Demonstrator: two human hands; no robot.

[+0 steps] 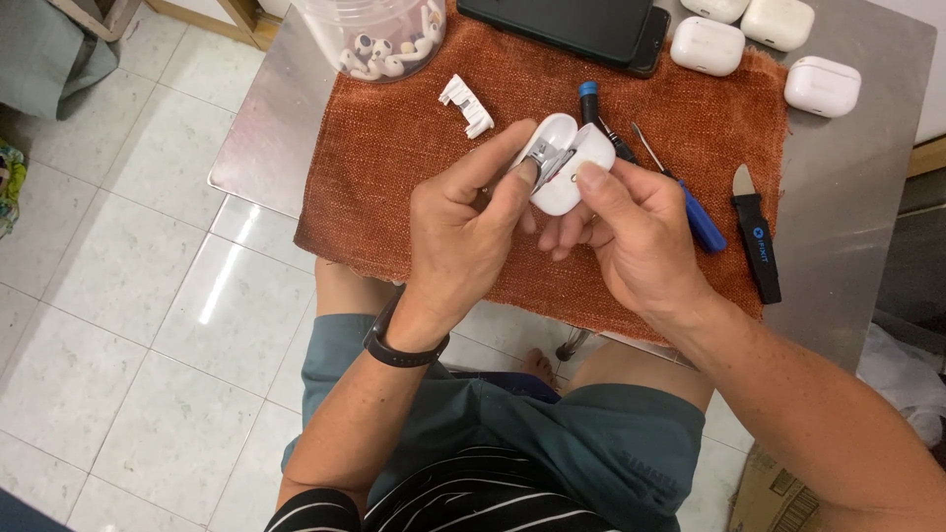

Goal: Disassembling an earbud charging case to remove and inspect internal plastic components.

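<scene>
Both my hands hold a white earbud charging case (565, 166) above a rust-orange cloth (394, 167). Its lid is open and a metal hinge part shows at the top. My left hand (463, 232) grips it from the left, thumb pressed on the hinge area. My right hand (631, 232) supports it from the right and below, thumb on its front. A black band sits on my left wrist.
On the cloth lie a small white plastic part (467, 103), a blue-handled screwdriver (685, 197), a dark tool with a blue cap (596, 113) and a black pry tool (757, 236). A clear tub of earbuds (379, 39), a black phone (572, 25) and several white cases (823, 86) stand at the back of the metal table (266, 128).
</scene>
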